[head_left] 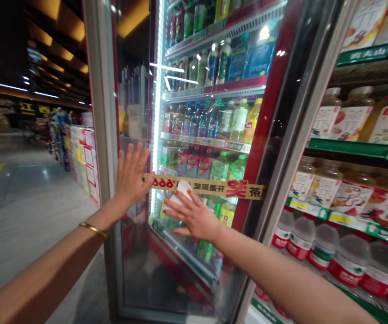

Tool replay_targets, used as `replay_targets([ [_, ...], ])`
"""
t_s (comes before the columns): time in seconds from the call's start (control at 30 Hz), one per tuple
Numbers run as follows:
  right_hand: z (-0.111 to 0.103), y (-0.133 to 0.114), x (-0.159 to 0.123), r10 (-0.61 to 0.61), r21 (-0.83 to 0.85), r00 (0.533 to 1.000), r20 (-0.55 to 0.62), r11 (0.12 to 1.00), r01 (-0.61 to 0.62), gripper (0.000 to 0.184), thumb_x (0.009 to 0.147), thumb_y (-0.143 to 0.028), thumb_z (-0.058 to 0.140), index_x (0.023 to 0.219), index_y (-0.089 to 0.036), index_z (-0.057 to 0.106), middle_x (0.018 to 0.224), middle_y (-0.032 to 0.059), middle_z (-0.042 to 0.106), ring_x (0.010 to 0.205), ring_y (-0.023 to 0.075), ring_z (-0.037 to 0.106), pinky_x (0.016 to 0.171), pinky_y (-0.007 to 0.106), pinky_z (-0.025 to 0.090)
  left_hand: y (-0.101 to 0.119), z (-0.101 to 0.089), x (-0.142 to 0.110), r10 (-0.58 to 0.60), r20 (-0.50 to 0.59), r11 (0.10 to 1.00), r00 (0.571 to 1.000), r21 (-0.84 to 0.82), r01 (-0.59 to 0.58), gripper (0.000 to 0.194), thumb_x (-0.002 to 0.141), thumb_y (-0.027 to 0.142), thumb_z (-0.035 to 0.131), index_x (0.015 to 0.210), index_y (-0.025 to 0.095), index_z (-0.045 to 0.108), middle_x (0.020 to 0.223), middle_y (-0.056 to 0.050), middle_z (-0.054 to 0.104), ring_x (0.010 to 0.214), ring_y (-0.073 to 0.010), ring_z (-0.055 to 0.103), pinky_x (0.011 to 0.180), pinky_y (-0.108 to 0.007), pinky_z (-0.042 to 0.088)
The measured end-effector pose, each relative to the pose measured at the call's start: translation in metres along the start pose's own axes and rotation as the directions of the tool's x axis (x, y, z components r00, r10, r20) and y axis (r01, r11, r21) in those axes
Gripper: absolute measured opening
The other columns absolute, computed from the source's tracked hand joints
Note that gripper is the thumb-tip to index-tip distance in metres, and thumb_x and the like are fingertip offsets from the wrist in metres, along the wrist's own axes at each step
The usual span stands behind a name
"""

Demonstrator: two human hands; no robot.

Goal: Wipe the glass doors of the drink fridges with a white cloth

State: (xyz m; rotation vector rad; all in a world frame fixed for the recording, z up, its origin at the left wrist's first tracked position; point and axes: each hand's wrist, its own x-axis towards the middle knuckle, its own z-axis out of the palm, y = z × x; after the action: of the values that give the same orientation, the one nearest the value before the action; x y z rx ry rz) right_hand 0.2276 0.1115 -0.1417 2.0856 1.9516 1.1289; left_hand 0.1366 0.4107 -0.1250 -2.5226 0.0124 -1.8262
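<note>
A glass cooler door (167, 279) in a grey metal frame stands in front of me, and the lettering on its strip (210, 185) reads mirrored. My left hand (131, 175), a gold bangle on its wrist, is spread with fingers apart against the left part of the door near the frame. My right hand (194, 216) lies on the glass near the middle, holding a white wipe (182, 191) flat under its fingers, over the strip. Whether the wipe is cloth or paper I cannot tell. Behind the glass, shelves of drink bottles (210, 119) are lit.
To the right, open shelves (359, 146) carry juice bottles, with large water bottles (349, 258) below. Stacked cartons (86, 157) line the aisle at left, beside a grey floor (38, 225). The door's metal edge (104, 135) stands upright by the aisle.
</note>
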Motion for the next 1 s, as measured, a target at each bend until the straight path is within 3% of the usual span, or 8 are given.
replay_targets([
  [0.07, -0.002, 0.009, -0.009, -0.066, 0.008, 0.998, -0.016, 0.998, 0.066, 0.068, 0.107, -0.068, 0.061, 0.170, -0.047, 0.045, 0.179, -0.0129, 0.046, 0.172, 0.0223, 0.032, 0.142, 0.052, 0.032, -0.002, 0.005, -0.029, -0.013, 0.016, 1.000, 1.000, 0.012, 0.013, 0.083, 0.107, 0.042, 0.052, 0.180, 0.033, 0.014, 0.188, -0.010, 0.018, 0.177, -0.0335, 0.006, 0.145, -0.069, 0.005],
  [0.27, -0.051, 0.054, 0.056, 0.400, -0.085, 0.823, -0.404, 0.879, -0.469, 0.071, 0.112, -0.063, 0.051, 0.176, -0.036, 0.036, 0.191, 0.0045, 0.021, 0.177, 0.0465, 0.006, 0.136, 0.084, 0.013, 0.016, 0.033, -0.117, -0.139, -0.069, 0.986, 0.988, 0.084, 0.145, 0.096, 0.103, 0.033, 0.055, 0.181, 0.030, -0.001, 0.187, -0.013, 0.008, 0.174, -0.0360, 0.007, 0.147, -0.069, 0.008],
  [0.37, -0.041, 0.033, 0.080, 0.024, -0.129, 0.976, -0.217, 0.990, -0.053, 0.066, 0.111, -0.066, 0.052, 0.171, -0.037, 0.047, 0.185, -0.0035, 0.037, 0.176, 0.0339, 0.019, 0.142, 0.068, 0.021, 0.024, 0.040, -0.131, -0.197, -0.127, 0.972, 0.972, 0.101, 0.210, 0.101, 0.103, 0.033, 0.051, 0.178, 0.028, -0.015, 0.186, -0.013, -0.008, 0.173, -0.0363, 0.000, 0.148, -0.069, 0.004],
  [0.43, -0.038, 0.027, 0.088, -0.265, -0.106, 0.963, -0.042, 0.960, 0.260, 0.061, 0.110, -0.066, 0.055, 0.166, -0.041, 0.053, 0.180, -0.0112, 0.046, 0.174, 0.0232, 0.027, 0.144, 0.054, 0.026, 0.023, 0.043, -0.134, -0.198, -0.137, 0.972, 0.970, 0.101, 0.213, 0.100, 0.103, 0.034, 0.049, 0.178, 0.027, -0.017, 0.186, -0.011, -0.013, 0.172, -0.0363, -0.002, 0.148, -0.069, 0.003],
  [0.67, -0.076, 0.049, 0.161, 0.220, -0.158, 0.930, -0.293, 0.949, -0.274, 0.071, 0.113, -0.061, 0.046, 0.176, -0.031, 0.036, 0.190, 0.0003, 0.024, 0.178, 0.0401, 0.007, 0.140, 0.077, 0.005, 0.016, 0.049, -0.143, -0.185, -0.094, 0.976, 0.978, 0.101, 0.194, 0.105, 0.103, 0.040, 0.057, 0.178, 0.032, -0.015, 0.188, -0.011, -0.013, 0.175, -0.0373, -0.004, 0.146, -0.067, 0.002],
  [0.77, -0.055, 0.027, 0.160, -0.162, -0.147, 0.984, -0.074, 0.978, 0.150, 0.066, 0.110, -0.063, 0.052, 0.169, -0.034, 0.049, 0.182, -0.0054, 0.043, 0.176, 0.0285, 0.022, 0.145, 0.061, 0.014, 0.014, 0.053, -0.148, -0.188, -0.105, 0.976, 0.977, 0.091, 0.198, 0.108, 0.103, 0.047, 0.060, 0.177, 0.034, -0.019, 0.188, -0.012, -0.014, 0.175, -0.0399, -0.007, 0.144, -0.073, 0.003],
  [0.87, -0.050, 0.028, 0.157, -0.368, -0.099, 0.927, 0.074, 0.922, 0.374, 0.062, 0.109, -0.063, 0.057, 0.166, -0.039, 0.053, 0.179, -0.0097, 0.047, 0.174, 0.0202, 0.028, 0.146, 0.050, 0.018, 0.013, 0.054, -0.151, -0.191, -0.091, 0.976, 0.977, 0.085, 0.199, 0.110, 0.103, 0.049, 0.060, 0.176, 0.033, -0.020, 0.188, -0.013, -0.015, 0.175, -0.0415, -0.008, 0.143, -0.075, 0.003],
  [1.0, -0.074, 0.049, 0.198, 0.064, -0.171, 0.969, -0.239, 0.980, -0.107, 0.072, 0.113, -0.061, 0.047, 0.176, -0.027, 0.036, 0.189, 0.0038, 0.027, 0.178, 0.0343, 0.013, 0.142, 0.071, 0.005, 0.012, 0.054, -0.151, -0.200, -0.039, 0.975, 0.979, 0.087, 0.203, 0.116, 0.101, 0.051, 0.064, 0.176, 0.031, -0.022, 0.188, -0.016, -0.011, 0.175, -0.0416, -0.008, 0.143, -0.075, 0.002],
])
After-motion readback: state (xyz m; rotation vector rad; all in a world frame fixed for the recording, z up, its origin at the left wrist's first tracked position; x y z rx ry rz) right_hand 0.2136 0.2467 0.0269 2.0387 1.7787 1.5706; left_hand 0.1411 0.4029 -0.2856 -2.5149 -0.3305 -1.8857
